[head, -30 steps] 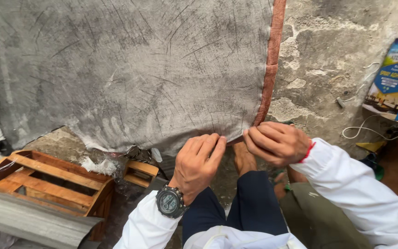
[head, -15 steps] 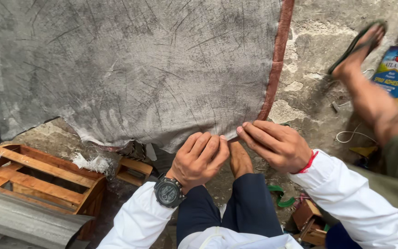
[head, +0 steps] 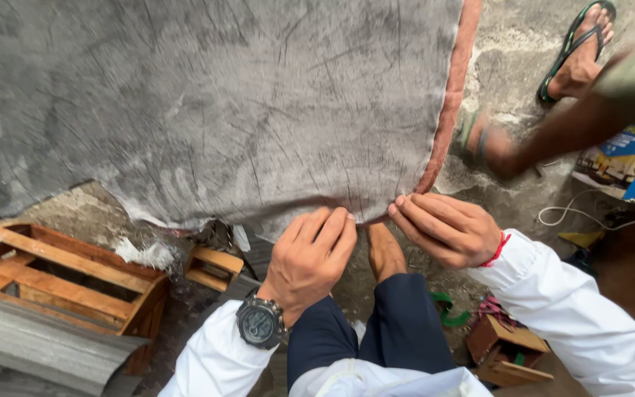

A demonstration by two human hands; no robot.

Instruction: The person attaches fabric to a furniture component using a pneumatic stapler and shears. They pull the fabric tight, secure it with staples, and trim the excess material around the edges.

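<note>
Head view, looking down: big grey worn cloth sheet w/ a rusty-red edge strip [head: 222, 110] is spread over rough ground & fills most of the top. Its near corner sits right in front of the person.

Left hand [head: 310, 261] grips the bottom edge of the sheet, fingers curled & pressed on the cloth, black round wristwatch [head: 260, 322] on the wrist. Right hand [head: 446, 228] pinches the corner where the red strip bends, fingertips [head: 398, 202] tight on the cloth; thin red thread band [head: 499, 250] on that wrist. Both hands are close, nearly touching. White long sleeves on both arms.

Person's own bare foot [head: 385, 250] pokes out btw. the hands, dark blue trouser leg [head: 406, 327] below it.

Brown wooden slat crate [head: 60, 272] sits at left, grey ridged metal sheet [head: 38, 342] just beside it. Small brown box [head: 505, 349] lies low right, green strap bit [head: 446, 309] near it.

Top right: another person's foot in a green-black flip-flop [head: 578, 51], 2nd foot [head: 483, 143] near the red strip. Blue printed box [head: 626, 162] at far right, white cord [head: 589, 217] under it.
</note>
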